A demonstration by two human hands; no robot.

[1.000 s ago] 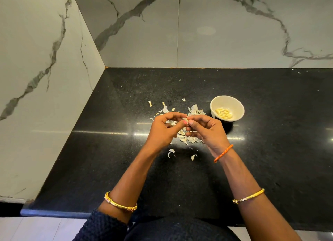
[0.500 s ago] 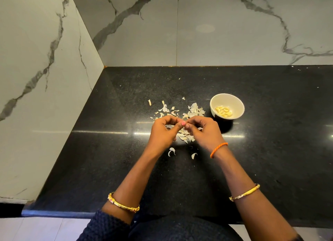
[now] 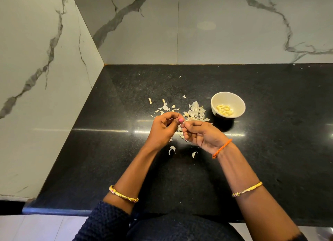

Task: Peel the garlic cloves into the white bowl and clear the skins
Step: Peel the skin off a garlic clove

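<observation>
A small white bowl point(image 3: 228, 98) with several peeled yellowish garlic cloves point(image 3: 224, 110) stands on the black counter, right of my hands. My left hand point(image 3: 163, 130) and my right hand point(image 3: 201, 134) meet over a scatter of papery garlic skins point(image 3: 195, 112). Between the fingertips of both hands sits a garlic clove point(image 3: 181, 124), pinched and mostly hidden by the fingers. Two curled skin pieces point(image 3: 172, 150) lie on the counter just below my hands.
The black granite counter point(image 3: 270, 150) fills a corner of white marble walls at the left and back. Its front edge point(image 3: 54, 211) runs near my body. A few tiny skin flecks lie further back point(image 3: 180, 76).
My right hand has turned, its wrist dropping to the right, while both hands stay joined on the clove. The bowl and skins have not moved.
</observation>
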